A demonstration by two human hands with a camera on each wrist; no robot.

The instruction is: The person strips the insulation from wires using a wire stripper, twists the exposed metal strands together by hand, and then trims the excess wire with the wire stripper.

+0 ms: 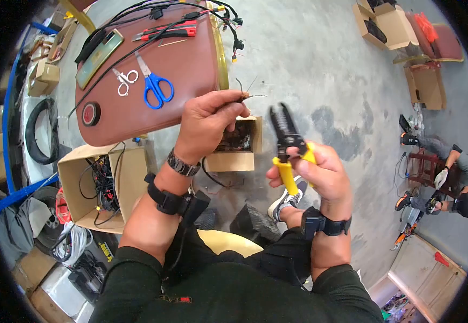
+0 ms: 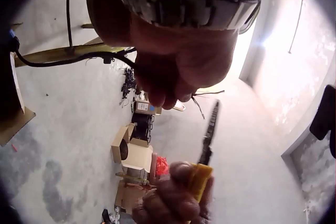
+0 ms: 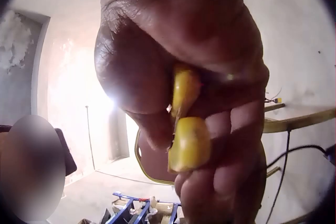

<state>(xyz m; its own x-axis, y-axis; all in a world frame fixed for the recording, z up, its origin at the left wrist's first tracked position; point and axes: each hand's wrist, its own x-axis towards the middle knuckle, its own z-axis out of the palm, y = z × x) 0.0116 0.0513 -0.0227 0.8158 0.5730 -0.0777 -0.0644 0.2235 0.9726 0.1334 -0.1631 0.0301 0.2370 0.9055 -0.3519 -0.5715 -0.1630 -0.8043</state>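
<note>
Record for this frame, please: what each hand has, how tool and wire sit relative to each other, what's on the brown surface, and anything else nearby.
left hand: left hand pinches thin wires, loose ends sticking out
right hand: right hand grips yellow-handled wire stripper, head pointing up
tool vs wire: close, not touching
brown surface: brown seat top carries blue scissors, white scissors, black cables
nearby: open cardboard box below the left hand
</note>
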